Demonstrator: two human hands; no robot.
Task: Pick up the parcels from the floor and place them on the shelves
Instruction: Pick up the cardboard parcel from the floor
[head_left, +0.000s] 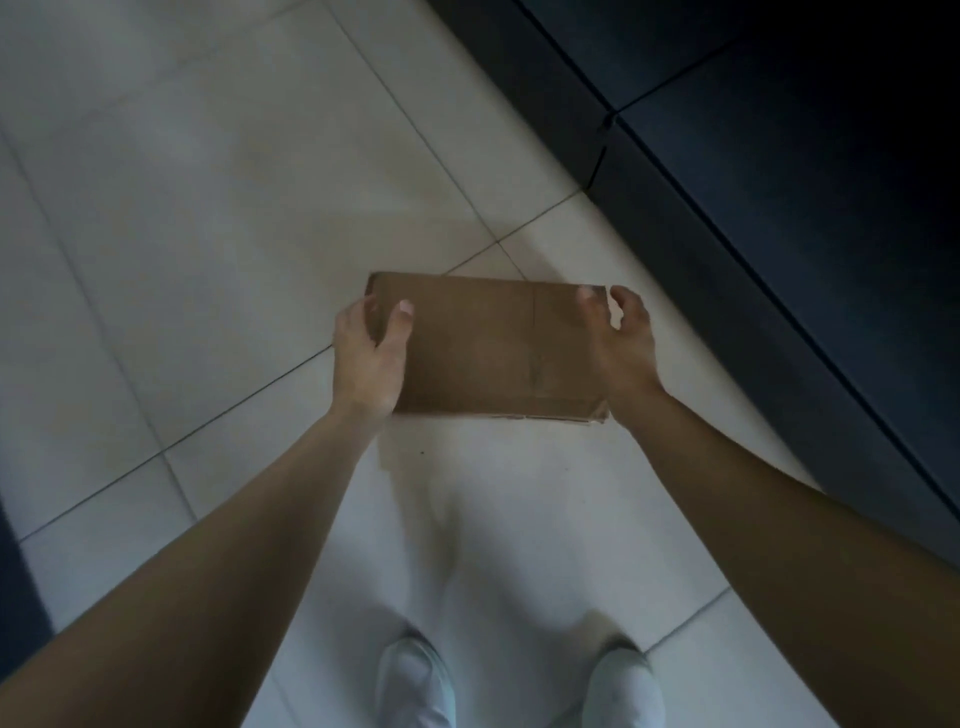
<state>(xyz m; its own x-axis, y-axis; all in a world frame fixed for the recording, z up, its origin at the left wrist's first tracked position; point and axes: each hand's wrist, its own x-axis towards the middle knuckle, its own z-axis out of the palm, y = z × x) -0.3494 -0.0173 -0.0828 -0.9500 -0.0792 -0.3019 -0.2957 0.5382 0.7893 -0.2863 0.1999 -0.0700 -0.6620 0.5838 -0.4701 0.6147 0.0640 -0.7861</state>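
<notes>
Gripping a flat rectangular brown cardboard parcel (493, 348) by its two short ends, the person holds it out in front of the body, above a floor of pale square tiles with dark grout lines (208, 208). The left hand (369, 358) is clamped on the parcel's left end: its thumb lies across the top face near the far corner, and the other fingers curl around the edge out of sight beneath. The right hand (621, 345) presses against the opposite end, its thumb laid on the top face near the far right corner, while the index finger curls just beyond that corner with a small gap showing between them; the rest of its fingers are hidden by the hand. Between the two hands the parcel's top face shows a faint seam running front to back, nearer the right hand, and its near edge looks slightly frayed. Beyond and to the right of the right hand stands a dark, almost black panelled surface (779, 156), running diagonally along the floor. Below the forearms, nearer the body than both hands, two white shoes (415, 680) stand on the tiles.
</notes>
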